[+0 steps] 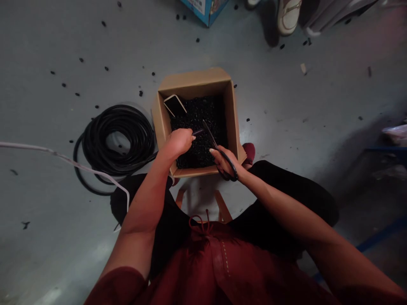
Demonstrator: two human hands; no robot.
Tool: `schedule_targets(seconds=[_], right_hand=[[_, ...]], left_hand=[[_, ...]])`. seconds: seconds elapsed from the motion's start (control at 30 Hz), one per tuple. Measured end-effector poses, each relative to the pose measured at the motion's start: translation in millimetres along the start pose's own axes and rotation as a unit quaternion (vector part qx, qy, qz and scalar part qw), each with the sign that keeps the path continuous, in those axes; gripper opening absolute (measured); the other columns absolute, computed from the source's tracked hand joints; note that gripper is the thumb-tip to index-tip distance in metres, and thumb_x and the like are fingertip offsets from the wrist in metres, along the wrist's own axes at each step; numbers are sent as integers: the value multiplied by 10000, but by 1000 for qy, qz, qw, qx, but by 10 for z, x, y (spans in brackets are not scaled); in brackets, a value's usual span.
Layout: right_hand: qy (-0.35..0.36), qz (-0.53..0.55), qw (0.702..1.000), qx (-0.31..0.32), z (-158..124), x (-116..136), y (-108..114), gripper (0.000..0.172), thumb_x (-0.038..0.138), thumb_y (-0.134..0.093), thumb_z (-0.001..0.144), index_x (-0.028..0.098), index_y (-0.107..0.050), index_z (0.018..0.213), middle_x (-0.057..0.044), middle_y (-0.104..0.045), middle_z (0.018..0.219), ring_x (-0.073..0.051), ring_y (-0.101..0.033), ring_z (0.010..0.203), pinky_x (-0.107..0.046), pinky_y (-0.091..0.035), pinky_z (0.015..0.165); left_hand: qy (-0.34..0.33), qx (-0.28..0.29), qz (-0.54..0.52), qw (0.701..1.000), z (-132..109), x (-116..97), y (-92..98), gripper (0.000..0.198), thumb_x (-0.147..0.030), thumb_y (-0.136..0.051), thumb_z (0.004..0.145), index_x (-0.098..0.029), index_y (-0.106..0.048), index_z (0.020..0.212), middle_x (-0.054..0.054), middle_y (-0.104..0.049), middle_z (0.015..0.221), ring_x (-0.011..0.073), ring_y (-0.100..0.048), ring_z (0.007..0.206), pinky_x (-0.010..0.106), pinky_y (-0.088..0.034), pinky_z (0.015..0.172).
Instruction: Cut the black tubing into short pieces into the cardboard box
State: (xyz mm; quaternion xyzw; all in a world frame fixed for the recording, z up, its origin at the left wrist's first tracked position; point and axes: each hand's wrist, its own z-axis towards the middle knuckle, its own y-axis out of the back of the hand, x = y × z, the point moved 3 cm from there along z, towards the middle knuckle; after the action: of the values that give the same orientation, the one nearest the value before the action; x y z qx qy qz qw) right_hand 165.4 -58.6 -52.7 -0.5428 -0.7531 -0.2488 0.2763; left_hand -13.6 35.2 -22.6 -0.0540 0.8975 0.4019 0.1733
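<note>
**Seated person holds a black hose and scissors over a box of black pieces**

A grey painted floor (41, 127) fills the view from above. A person in a dark red top (219, 271) and black trousers (286, 190) sits on a wooden stool (222, 206), leaning over an open cardboard box (193, 87) on the floor between their knees. The box is filled with small black pieces (200, 140), probably cut from the hose, and a smartphone (174, 105) leans against its inner wall at the far left corner.

The hands are apart, both above the box. The left hand (176, 142) is closed around a black hose (197, 132), whose end pokes out past the fingers. The hose runs back over the box's near edge to a loose coil (117, 131) on the floor to the left. The right hand (224, 163) grips black-handled scissors (227, 165), with the blades pointing up and just beside the hose end.

A white cable (76, 163) crosses the floor to the left of the person. Beyond the box are the corner of a blue carton (205, 8) and another person's white shoe (288, 15). Black pieces (81, 60) lie scattered across the floor.
</note>
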Motion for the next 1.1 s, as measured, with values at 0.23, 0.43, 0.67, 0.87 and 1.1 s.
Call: schedule_targets(seconds=[0.23,0.43,0.67,0.87,1.1], right_hand=[[-8,75,997,5,36,74,5,407,637,-540,892,234,-498,939,39,-561,674,-95,-509,464,-210,-417,395],[35,40,999,9,8,197,92,387,596,-483,935,226,-558,1017,-14,-627,802,-122,-613,633,-224,-487,531],[77,-61,995,4,-49,266,122,409,549,-479,944,215,-586,1153,-49,-666,940,-174,-661,790,-297,-521,703],[81,-91,993,3,-64,309,106,407,511,-468,954,199,-580,1191,-61,-674,952,-189,-659,813,-322,-507,745],[75,-72,995,-1,-65,334,124,392,511,-472,949,214,-583,1180,-48,-655,928,-178,-647,793,-296,-500,677]], left_hand=[[-28,-18,-61,998,-29,-69,168,266,-243,-437,931,-137,-677,971,113,-695,926,208,-618,835,313,-430,761],[-51,-49,-159,985,-37,-92,253,278,-249,-434,902,-127,-670,984,73,-671,857,154,-560,718,285,-416,684],[-71,-78,-201,974,-17,-91,253,286,-291,-423,919,-146,-668,894,44,-634,762,139,-526,686,272,-395,648],[-80,-64,-205,973,-29,-111,254,288,-283,-420,919,-141,-667,872,46,-630,754,143,-533,700,281,-396,669],[-95,-51,-204,973,-42,-129,245,260,-291,-420,905,-162,-596,764,32,-592,706,136,-499,662,271,-368,630]])
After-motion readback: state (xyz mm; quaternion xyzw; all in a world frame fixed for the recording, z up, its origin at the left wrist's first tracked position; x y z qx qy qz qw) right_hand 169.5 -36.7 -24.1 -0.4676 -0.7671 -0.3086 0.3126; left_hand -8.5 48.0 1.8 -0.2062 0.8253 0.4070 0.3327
